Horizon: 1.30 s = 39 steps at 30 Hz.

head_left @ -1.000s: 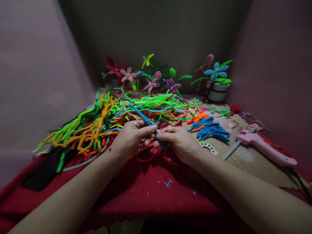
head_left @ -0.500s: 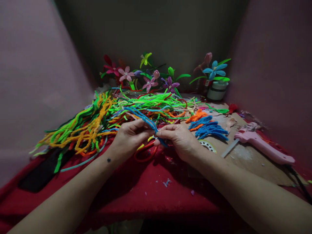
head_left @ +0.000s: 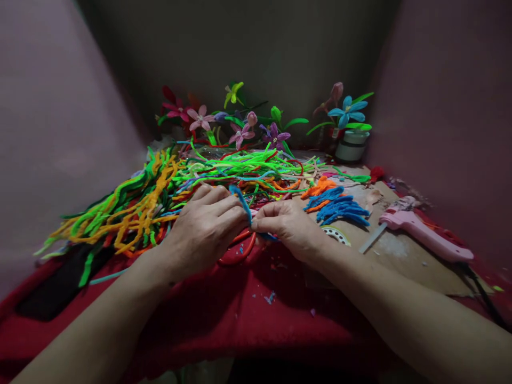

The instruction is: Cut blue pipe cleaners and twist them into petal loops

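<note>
Between my two hands is a blue pipe cleaner (head_left: 245, 204), its upper part rising past my left fingers. My left hand (head_left: 210, 224) is closed on it, back of the hand turned up, so the fingertips are mostly hidden. With thumb and finger my right hand (head_left: 282, 221) pinches the blue pipe cleaner lower down, and a short blue end shows beneath it. Red-handled scissors (head_left: 240, 253) lie on the table just under my hands. To the right rests a pile of bent blue pipe cleaner pieces (head_left: 340, 208) beside orange pieces (head_left: 320, 186).
A pink glue gun (head_left: 424, 232) lies on a cardboard sheet (head_left: 400, 266) at right, near a white tape spool (head_left: 336, 234). Loose green pipe cleaners (head_left: 248, 162) and orange ones (head_left: 160, 186) spread behind and left. Pipe cleaner flowers (head_left: 274, 136) stand at the back. A black phone-like slab (head_left: 56, 288) lies left.
My left hand has rolled over, its back now facing up and covering much of the blue pipe cleaner. My right hand keeps its pinch. The view has shifted slightly.
</note>
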Motion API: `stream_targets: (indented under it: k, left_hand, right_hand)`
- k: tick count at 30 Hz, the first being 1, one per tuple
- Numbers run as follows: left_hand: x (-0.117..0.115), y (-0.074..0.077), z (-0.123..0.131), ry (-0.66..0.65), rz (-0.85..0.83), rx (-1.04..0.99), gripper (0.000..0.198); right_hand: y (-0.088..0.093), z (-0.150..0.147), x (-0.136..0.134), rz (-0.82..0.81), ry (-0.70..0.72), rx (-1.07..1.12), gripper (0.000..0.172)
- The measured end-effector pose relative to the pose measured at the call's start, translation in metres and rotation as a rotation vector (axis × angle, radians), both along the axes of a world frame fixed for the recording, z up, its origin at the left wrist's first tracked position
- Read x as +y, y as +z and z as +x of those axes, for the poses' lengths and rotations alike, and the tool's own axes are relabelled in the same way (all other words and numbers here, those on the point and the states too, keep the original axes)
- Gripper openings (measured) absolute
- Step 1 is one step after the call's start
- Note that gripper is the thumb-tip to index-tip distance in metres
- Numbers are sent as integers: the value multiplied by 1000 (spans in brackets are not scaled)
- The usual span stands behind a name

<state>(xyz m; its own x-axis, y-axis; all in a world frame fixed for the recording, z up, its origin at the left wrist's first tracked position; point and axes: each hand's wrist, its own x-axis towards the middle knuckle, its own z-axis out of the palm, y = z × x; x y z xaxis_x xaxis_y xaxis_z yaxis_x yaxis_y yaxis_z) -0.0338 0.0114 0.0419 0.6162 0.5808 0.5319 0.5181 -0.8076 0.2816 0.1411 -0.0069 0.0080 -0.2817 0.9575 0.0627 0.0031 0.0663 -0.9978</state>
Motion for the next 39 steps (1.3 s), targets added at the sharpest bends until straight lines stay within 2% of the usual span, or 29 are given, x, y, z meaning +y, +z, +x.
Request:
stream_targets:
  k: [2, 4, 7, 9, 11, 13, 14, 16, 20, 23, 25, 27, 30, 35, 37, 39]
  left_hand:
    - [-3, 2, 1, 8, -1, 91, 11]
    - [-6, 3, 3, 55, -178, 58, 14]
    - [-9, 3, 5, 122, -753, -208, 12]
    - [-7, 1, 7, 97, -1116, -412, 12]
    - [-4, -2, 8, 19, -1401, -560, 15]
    - [-2, -5, 8, -55, -1585, -643, 18]
    - [-2, -6, 8, -72, -1608, -660, 17]
    - [-2, -4, 6, -51, -1503, -664, 15]
    - [-8, 8, 3, 1, -989, -593, 10]
    - [-10, 15, -1, -74, -590, -470, 12]
    - [-10, 16, -3, -135, -439, -386, 8]
    - [-10, 15, -4, -170, -388, -344, 5]
    - [-10, 11, -4, -152, -474, -323, 5]
    - [-7, -1, 1, -110, -1136, -431, 14]
    - [-5, -4, 2, -113, -1233, -476, 14]
    - [-3, -3, 1, -75, -1189, -489, 17]
  right_hand:
    - [0, -2, -3, 62, -32, -85, 15]
    - [0, -5, -7, 201, -75, -197, 16]
    - [1, -8, -17, 538, -170, -395, 16]
    - [2, -8, -23, 782, -232, -514, 17]
    - [3, -8, -26, 994, -277, -611, 19]
    - [3, -8, -27, 1122, -315, -666, 20]
    - [3, -8, -27, 1140, -328, -667, 20]
    - [4, -8, -27, 1091, -348, -603, 19]
    - [8, -8, -25, 739, -321, -341, 14]
    - [12, -8, -23, 471, -202, -126, 12]
    - [14, -8, -22, 386, -130, -17, 12]
    - [15, -7, -22, 365, -84, 14, 13]
    - [15, -7, -25, 447, -102, -99, 14]
    - [9, -8, -28, 879, -263, -411, 17]
    - [7, -9, -26, 858, -264, -404, 17]
    - [8, -9, -22, 624, -219, -264, 13]
